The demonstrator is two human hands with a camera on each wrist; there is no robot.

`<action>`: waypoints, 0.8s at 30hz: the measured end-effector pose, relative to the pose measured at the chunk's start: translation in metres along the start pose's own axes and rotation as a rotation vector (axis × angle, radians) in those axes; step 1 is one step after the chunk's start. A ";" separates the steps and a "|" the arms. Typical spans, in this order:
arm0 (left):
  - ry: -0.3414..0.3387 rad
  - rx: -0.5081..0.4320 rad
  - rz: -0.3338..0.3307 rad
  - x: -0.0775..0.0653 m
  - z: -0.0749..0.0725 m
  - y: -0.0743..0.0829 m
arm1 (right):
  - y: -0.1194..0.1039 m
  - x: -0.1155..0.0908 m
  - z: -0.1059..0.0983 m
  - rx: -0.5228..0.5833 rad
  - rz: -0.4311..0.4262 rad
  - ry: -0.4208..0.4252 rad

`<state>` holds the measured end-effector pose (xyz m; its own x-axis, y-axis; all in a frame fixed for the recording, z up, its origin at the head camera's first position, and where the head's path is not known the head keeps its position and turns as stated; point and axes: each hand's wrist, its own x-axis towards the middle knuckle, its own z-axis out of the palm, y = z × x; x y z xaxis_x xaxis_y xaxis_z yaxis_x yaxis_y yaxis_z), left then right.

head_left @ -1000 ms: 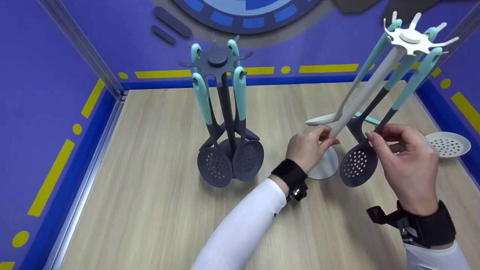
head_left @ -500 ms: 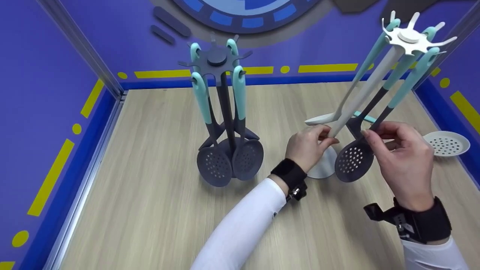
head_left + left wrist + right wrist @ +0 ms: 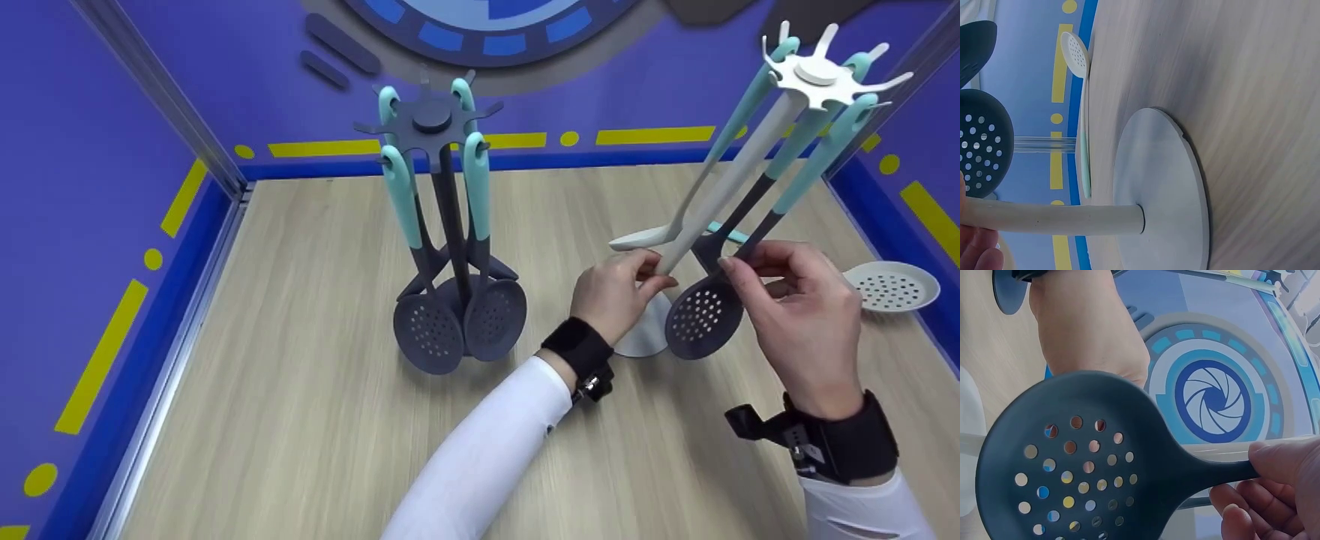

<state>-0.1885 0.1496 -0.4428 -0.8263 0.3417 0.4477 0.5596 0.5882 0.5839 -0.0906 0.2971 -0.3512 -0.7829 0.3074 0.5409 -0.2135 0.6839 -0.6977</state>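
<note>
A white utensil stand (image 3: 814, 71) stands at the right, with several turquoise-handled utensils hanging from its hooks. My left hand (image 3: 615, 292) grips its pole low down, above the round base (image 3: 1157, 185). My right hand (image 3: 806, 315) pinches the neck of a dark skimmer (image 3: 703, 321) between thumb and fingers. That skimmer's turquoise handle hangs on a front hook, and its perforated head lies just right of the base in the head view. Behind it hang another dark utensil (image 3: 709, 253), partly hidden, and one with a pale head (image 3: 641, 238).
A dark stand (image 3: 433, 124) with several turquoise-handled dark utensils stands left of centre. A white skimmer (image 3: 892, 287) with a turquoise handle lies on the wooden table (image 3: 300, 420) at the right. Blue panels (image 3: 90, 225) enclose the table at the back and sides.
My right hand has shifted slightly left, and the dark skimmer's head has swung left and a little up, closer to the white stand's pole. My left hand stays on the pole.
</note>
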 end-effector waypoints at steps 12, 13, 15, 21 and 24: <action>0.000 -0.002 0.005 0.000 0.001 -0.001 | -0.001 0.000 0.002 -0.023 0.007 -0.004; 0.002 -0.001 0.005 0.000 0.001 -0.001 | -0.001 0.000 0.002 -0.021 0.008 -0.005; 0.001 -0.001 0.004 -0.001 0.001 -0.001 | -0.001 0.000 0.003 -0.018 0.009 -0.006; -0.004 -0.007 -0.002 0.000 0.001 0.000 | 0.000 0.000 0.003 -0.026 0.000 0.000; -0.002 -0.011 -0.005 0.000 0.001 0.000 | 0.000 0.001 0.004 -0.031 -0.001 0.002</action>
<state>-0.1887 0.1500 -0.4435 -0.8295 0.3398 0.4433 0.5557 0.5817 0.5940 -0.0935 0.2952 -0.3528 -0.7813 0.3083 0.5427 -0.1958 0.7045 -0.6821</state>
